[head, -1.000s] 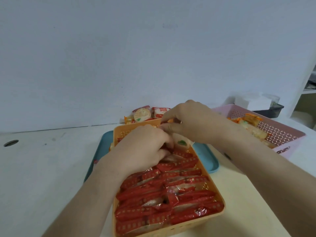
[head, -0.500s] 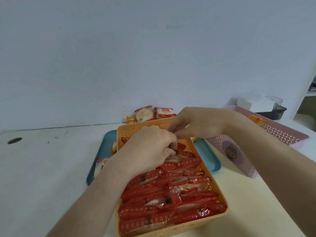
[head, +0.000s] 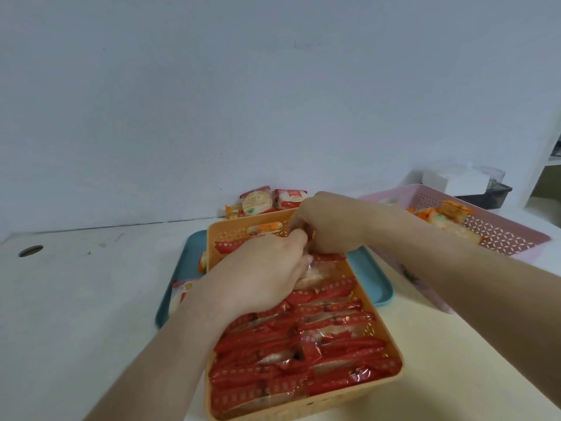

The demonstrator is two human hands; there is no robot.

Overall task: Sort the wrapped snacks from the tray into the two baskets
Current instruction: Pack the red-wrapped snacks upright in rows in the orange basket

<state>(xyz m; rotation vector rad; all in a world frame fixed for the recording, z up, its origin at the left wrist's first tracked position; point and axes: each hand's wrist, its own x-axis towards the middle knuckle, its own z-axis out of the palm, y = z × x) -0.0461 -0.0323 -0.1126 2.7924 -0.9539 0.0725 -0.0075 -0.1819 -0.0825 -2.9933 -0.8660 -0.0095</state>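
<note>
Tabletop first: the white table (head: 76, 299) carries everything. On it, nearest the person, sits the orange basket (head: 394, 357), its far half over the teal tray (head: 373, 278). The basket is packed with red-wrapped snacks (head: 303, 354) lying crosswise in rows. To the right, just beside the tray, stands the pink basket (head: 501, 235), with orange-wrapped snacks (head: 440, 214) at its far end.

Both forearms reach over the orange basket and partly hide its far rows. The left hand (head: 258, 278) lies palm down with its fingers curled over a pale snack (head: 318, 275) in a clear wrapper at the basket's far end. The right hand (head: 328, 223) is at the far rim with its fingers curled tight. Its fingertips meet the left thumb and are hidden there, so I cannot tell whether it grips anything.

Loose snacks (head: 258, 202) lean by the wall behind the basket. One more packet (head: 179, 296) lies on the tray's left edge. Behind the pink basket, a white box (head: 446, 177) sits by a black bin (head: 491, 192).
</note>
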